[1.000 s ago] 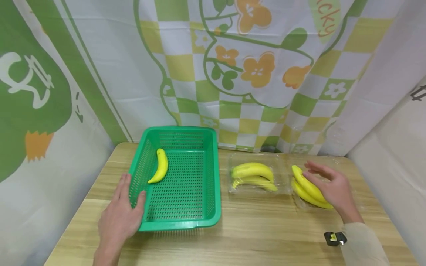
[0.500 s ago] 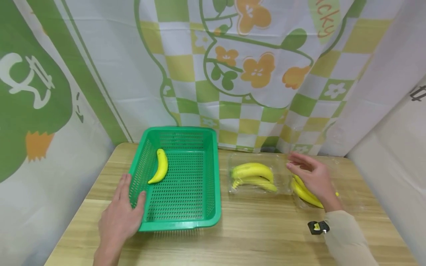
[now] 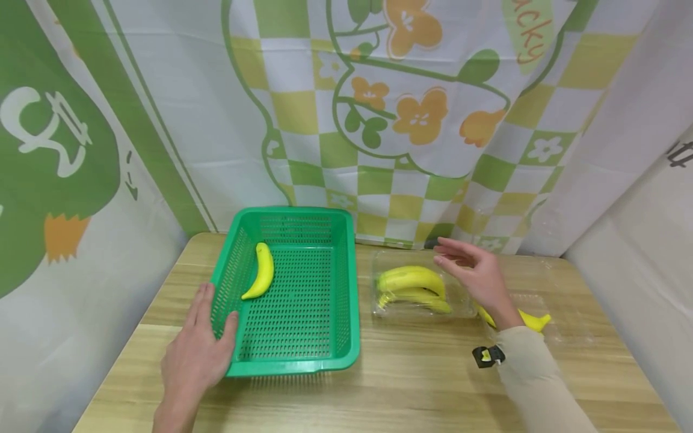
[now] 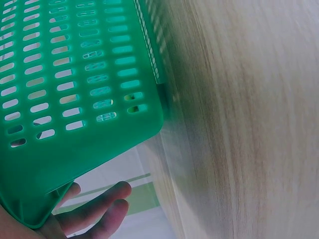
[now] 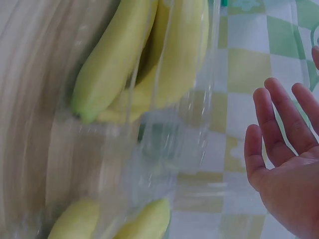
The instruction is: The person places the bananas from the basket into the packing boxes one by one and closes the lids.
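Note:
My left hand (image 3: pixel 195 355) holds the left rim of a green plastic basket (image 3: pixel 354 337), thumb over the rim. In the left wrist view, fingers (image 4: pixel 107 201) show beneath the rim. One banana (image 3: pixel 263 270) lies inside the basket, along its left side. My right hand (image 3: pixel 476 276) holds nothing and hovers, fingers apart from the fruit, at the right end of a clear plastic container (image 3: pixel 392 258). Inside that container lie bananas (image 3: pixel 411 278). More bananas (image 3: pixel 533 320) sit in a second clear container (image 3: pixel 574 337) on the right, partly hidden by my right wrist.
The wooden table (image 3: pixel 400 385) bears everything. A patterned green and white curtain (image 3: pixel 346 144) hangs at its back edge, with pale cloth on both sides. A small black device (image 3: pixel 488 356) is at my right cuff.
My right hand has moved left, from over the right-hand bananas to the right end of the middle container. The left hand, basket and bananas have stayed put.

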### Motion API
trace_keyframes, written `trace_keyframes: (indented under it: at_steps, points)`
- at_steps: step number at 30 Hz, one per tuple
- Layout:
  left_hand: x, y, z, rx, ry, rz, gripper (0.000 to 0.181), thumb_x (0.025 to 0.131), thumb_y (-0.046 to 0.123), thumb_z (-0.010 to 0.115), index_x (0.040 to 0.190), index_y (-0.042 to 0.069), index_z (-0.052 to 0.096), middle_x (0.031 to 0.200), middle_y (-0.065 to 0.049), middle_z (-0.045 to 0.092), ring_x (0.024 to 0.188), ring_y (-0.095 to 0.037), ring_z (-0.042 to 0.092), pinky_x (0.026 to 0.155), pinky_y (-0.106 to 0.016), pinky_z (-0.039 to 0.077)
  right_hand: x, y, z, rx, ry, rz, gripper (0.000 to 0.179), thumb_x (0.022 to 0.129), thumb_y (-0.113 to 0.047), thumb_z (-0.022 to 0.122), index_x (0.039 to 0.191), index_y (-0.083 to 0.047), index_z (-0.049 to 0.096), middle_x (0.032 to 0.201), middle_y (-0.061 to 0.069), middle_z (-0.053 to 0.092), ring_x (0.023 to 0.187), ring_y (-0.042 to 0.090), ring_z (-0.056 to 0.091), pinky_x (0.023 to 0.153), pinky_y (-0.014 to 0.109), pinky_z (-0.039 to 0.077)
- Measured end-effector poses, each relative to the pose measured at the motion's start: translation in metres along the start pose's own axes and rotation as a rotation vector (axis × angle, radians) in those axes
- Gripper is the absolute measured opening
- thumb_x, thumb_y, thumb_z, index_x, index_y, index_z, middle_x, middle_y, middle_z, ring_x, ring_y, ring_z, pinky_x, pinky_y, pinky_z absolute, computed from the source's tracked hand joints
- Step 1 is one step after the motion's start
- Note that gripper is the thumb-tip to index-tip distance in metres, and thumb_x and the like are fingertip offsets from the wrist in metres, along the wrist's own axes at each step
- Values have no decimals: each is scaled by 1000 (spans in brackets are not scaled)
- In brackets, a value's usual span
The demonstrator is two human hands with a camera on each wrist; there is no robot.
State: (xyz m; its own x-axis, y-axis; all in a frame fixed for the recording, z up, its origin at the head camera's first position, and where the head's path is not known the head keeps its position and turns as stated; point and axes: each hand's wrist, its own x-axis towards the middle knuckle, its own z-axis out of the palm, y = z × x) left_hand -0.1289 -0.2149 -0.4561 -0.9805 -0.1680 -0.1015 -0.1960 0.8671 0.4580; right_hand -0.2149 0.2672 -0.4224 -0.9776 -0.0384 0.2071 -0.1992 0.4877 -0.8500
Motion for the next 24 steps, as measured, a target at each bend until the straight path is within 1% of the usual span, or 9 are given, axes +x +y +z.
trace_keyframes:
  at_steps: [2, 6, 9, 11, 14, 18, 21, 24]
  points:
    - [0, 0, 0, 0, 0, 0, 80, 111, 58, 29, 172, 20, -5, 182, -5, -4, 123, -66, 58, 56, -38, 49, 4, -3, 5, 15, -11, -3, 46, 100, -34, 75, 142, -16, 68, 133, 18, 74, 107, -3, 70, 91, 13, 56]
    - [0, 0, 0, -1, 3, 1, 80, 111, 58, 29, 172, 20, -5, 182, -5, -4, 123, -66, 57, 60, -45, 54, 10, -10, 16, 41, -26, -11, 46, 101, -33, 75, 142, -13, 67, 133, 16, 75, 107, -2, 70, 92, 14, 55]
    - [0, 0, 0, -4, 6, 1, 80, 111, 57, 30, 172, 19, -4, 182, -4, -4, 123, -66, 58, 61, -47, 55, 14, -15, 24, 67, -32, 3, 47, 101, -33, 74, 143, -11, 66, 133, 15, 75, 107, -1, 70, 93, 13, 55]
    - [0, 0, 0, -5, 4, 0, 80, 111, 57, 30, 172, 20, -4, 182, -4, -4, 121, -66, 58, 57, -43, 52, 17, -18, 30, 97, -40, 15, 48, 102, -33, 74, 143, -11, 66, 134, 16, 74, 108, 1, 70, 94, 14, 56]
    - [0, 0, -1, -8, -1, -2, 80, 111, 58, 30, 172, 20, -5, 182, -5, -5, 121, -66, 59, 55, -39, 49, 22, -23, 39, 118, -52, 25, 47, 101, -35, 75, 143, -16, 67, 135, 13, 75, 110, 5, 72, 93, 15, 57]
    - [0, -1, -1, -2, -2, 1, 80, 111, 57, 30, 172, 19, -6, 181, -7, -5, 123, -66, 58, 57, -41, 52, 29, -32, 54, 139, -67, 18, 45, 100, -37, 75, 142, -20, 68, 133, 8, 76, 115, 14, 73, 93, 20, 58]
    - [0, -2, -1, 0, -2, 4, 80, 111, 56, 30, 172, 19, -6, 181, -8, -5, 122, -66, 58, 58, -42, 53, 33, -38, 66, 165, -77, 10, 44, 100, -36, 75, 141, -19, 69, 131, 8, 77, 118, 22, 72, 95, 27, 58]
    - [0, -1, -1, 0, -2, 8, 79, 111, 56, 30, 172, 19, -6, 181, -8, -4, 122, -66, 58, 60, -46, 55, 35, -43, 76, 183, -84, 13, 41, 100, -33, 75, 139, -19, 70, 128, 7, 78, 118, 24, 72, 99, 35, 58]
